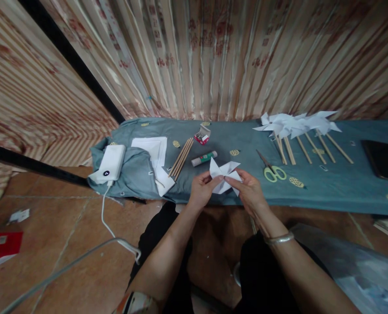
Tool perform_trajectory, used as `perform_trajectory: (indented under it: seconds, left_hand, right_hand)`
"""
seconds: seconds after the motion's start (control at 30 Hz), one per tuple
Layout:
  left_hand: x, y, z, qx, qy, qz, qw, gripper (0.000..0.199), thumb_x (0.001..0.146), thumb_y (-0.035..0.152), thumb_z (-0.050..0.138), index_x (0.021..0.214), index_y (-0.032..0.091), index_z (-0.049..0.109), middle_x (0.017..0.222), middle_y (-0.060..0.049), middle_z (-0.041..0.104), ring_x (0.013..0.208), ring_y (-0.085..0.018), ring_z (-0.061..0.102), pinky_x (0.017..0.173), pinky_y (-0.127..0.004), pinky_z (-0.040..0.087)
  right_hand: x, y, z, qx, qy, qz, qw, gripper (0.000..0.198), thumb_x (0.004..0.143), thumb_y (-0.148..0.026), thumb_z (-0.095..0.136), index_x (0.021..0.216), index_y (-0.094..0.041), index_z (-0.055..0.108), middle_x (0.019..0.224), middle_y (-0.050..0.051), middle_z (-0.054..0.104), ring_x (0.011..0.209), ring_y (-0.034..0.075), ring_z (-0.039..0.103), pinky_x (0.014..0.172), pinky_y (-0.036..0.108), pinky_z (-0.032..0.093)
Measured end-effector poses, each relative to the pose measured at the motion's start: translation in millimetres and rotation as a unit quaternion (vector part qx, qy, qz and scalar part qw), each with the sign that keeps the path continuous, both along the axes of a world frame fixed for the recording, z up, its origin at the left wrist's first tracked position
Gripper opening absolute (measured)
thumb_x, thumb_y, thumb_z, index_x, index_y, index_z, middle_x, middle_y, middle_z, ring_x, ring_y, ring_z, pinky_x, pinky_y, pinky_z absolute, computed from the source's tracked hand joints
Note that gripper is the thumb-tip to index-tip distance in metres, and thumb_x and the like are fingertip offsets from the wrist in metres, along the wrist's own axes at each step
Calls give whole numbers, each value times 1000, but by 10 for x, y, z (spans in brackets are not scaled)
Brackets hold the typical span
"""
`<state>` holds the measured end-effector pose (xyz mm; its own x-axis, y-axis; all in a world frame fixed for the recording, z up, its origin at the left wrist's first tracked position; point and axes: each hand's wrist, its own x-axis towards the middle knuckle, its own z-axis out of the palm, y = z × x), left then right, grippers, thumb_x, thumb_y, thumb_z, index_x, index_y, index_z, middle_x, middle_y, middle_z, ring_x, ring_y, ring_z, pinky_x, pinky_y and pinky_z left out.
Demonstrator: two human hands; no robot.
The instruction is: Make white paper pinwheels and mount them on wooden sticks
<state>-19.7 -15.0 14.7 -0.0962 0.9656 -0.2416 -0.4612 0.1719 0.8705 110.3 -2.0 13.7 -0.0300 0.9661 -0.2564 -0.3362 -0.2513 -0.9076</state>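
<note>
A white paper pinwheel (pixel 225 172) is held just below the centre of the frame, over the near edge of the cloth-covered worktop (pixel 338 192). Its left side is gripped by the left hand (pixel 200 189) and its right side by the right hand (pixel 250 191); on both hands the fingers are closed on the paper, with the thumbs brought close together near its middle. Above it, near the centre of the frame, a small red box (pixel 201 139) is set with its lid raised, and small metallic pieces (pixel 199 136) are contained in it, too small to be identified. Between box and pinwheel, a glue stick (pixel 204 158) is laid with its cap on. Bare wooden sticks (pixel 181 159) are bunched to the left of it, beside white paper sheets (pixel 149 146). Right of centre, green-handled scissors (pixel 275 173) are left slightly open, below a row of stick-mounted pinwheels (pixel 292 125). At the lower right, pale contents can be made out in a translucent plastic bag (pixel 321 237), but cannot be identified.
</note>
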Motion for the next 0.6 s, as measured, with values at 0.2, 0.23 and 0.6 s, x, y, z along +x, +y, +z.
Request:
perform_trajectory:
  seconds: [0.2,0.23,0.6]
  left_hand:
    - [-253,-72,90,5,84,78,993,38,65,47,76,87,16,76,86,-8,75,77,-15,66,73,-26,48]
    - [-308,-80,101,6,98,85,992,37,66,46,75,88,16,76,88,-9,75,79,-16,66,74,-26,48]
    - [-670,-146,440,83,268,87,956,15,67,23,71,81,18,77,80,-3,74,73,-15,63,73,-26,48]
  right_hand:
    - [79,31,25,8,5,-25,1000,48,49,-31,89,91,-20,68,86,-1,75,75,17,69,82,32,53]
    - [101,37,25,11,3,-27,1000,48,49,-31,89,91,-20,69,86,-1,75,75,17,69,82,32,53]
    - [242,36,76,28,14,-43,999,43,48,-27,89,87,-20,70,84,-1,76,72,16,69,79,32,54]
